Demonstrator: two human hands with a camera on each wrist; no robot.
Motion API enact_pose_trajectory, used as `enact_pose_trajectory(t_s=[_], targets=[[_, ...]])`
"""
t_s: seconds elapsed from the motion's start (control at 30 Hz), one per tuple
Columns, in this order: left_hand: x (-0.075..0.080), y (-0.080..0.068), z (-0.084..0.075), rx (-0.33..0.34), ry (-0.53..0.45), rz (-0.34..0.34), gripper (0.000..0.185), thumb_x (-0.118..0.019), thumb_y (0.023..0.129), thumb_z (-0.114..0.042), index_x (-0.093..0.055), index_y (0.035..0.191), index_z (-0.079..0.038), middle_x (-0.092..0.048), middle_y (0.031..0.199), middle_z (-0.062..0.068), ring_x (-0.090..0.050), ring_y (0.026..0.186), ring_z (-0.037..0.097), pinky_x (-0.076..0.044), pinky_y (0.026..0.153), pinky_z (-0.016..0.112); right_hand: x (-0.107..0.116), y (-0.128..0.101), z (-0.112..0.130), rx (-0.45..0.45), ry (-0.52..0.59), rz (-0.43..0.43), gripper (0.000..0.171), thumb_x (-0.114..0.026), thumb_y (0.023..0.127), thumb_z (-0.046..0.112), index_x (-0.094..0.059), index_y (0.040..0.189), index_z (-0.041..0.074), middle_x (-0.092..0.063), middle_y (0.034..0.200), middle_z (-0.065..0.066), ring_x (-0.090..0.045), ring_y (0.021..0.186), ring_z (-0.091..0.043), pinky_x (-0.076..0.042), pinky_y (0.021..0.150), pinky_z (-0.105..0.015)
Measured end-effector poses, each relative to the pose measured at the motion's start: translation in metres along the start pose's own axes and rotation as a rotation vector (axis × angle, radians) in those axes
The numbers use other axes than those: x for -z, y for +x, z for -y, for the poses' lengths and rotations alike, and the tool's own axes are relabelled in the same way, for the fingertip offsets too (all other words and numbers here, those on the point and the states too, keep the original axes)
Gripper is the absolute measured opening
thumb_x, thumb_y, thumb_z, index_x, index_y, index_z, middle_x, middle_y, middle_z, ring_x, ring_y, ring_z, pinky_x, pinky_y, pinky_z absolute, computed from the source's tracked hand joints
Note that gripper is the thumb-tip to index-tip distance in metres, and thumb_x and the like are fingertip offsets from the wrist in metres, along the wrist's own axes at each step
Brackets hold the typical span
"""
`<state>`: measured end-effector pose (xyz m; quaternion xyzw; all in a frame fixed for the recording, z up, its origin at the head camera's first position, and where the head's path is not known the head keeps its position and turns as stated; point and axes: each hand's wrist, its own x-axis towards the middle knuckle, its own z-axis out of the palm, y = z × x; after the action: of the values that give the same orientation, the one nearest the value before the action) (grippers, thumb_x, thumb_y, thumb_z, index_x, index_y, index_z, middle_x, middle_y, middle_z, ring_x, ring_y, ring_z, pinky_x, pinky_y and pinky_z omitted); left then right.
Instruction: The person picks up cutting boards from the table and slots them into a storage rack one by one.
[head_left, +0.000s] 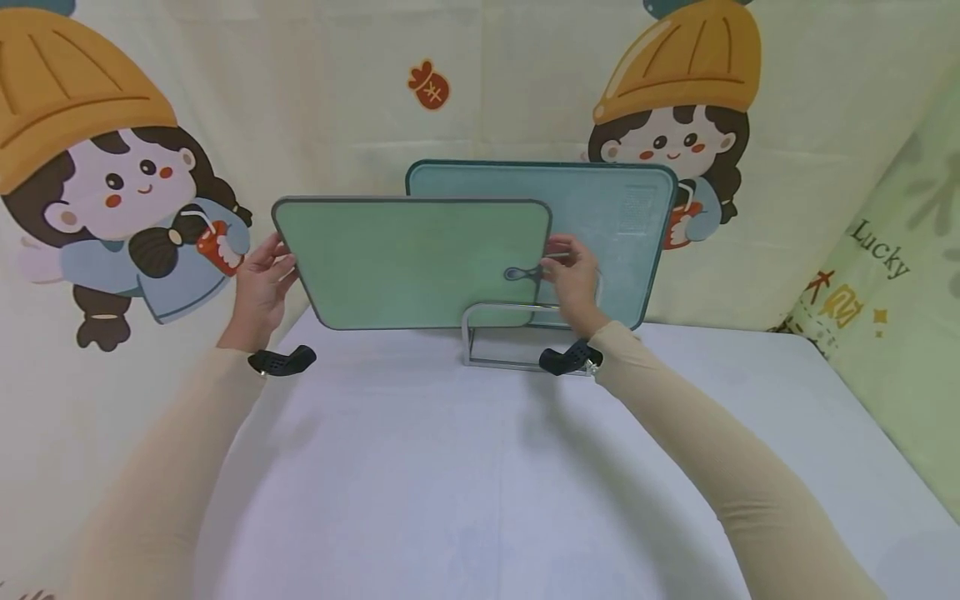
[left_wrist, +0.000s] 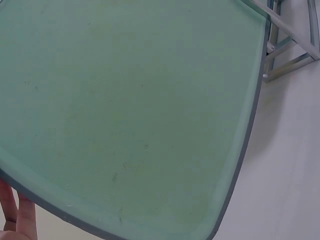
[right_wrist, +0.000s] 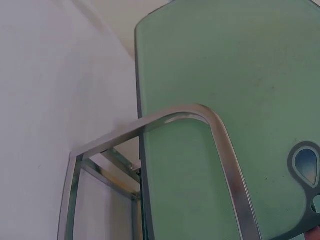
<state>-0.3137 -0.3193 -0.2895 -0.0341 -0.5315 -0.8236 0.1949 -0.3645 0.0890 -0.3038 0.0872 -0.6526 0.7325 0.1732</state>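
Observation:
A green cutting board (head_left: 405, 258) with a grey rim and a teardrop-shaped hole near its right end is held upright between both hands. My left hand (head_left: 262, 279) grips its left edge; two of those fingers (left_wrist: 25, 217) show at the edge in the left wrist view. At the right edge, beside the hole, my right hand (head_left: 573, 279) pinches the board. The lower right part of the board lies behind the front loop of a silver metal rack (right_wrist: 172, 115). A larger blue board (head_left: 615, 200) stands upright behind, partly hidden by the green one and my right hand.
The rack stands toward the back of a white-covered table (head_left: 420, 467). Behind the table hangs a cream cloth (head_left: 337, 92) with cartoon figures, and another printed cloth (head_left: 900, 333) hangs at the right. A black band (head_left: 281, 361) sits on each wrist.

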Motion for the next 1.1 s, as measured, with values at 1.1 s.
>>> enact_pose_trajectory(t_s=[1.1], targets=[[-0.038,0.006,0.036,0.003,-0.021,0.107,0.04,-0.062,0.086,0.0,-0.063,0.123,-0.015,-0.056,0.092,0.0,-0.059,0.082,0.009,-0.053,0.079,0.018,0.05,-0.004,0.008,0.001,-0.087,-0.068,0.025,-0.058,0.087,-0.008,-0.062,0.102,0.011,-0.058,0.092,0.006,-0.058,0.079,-0.006,-0.054,0.068,-0.019]])
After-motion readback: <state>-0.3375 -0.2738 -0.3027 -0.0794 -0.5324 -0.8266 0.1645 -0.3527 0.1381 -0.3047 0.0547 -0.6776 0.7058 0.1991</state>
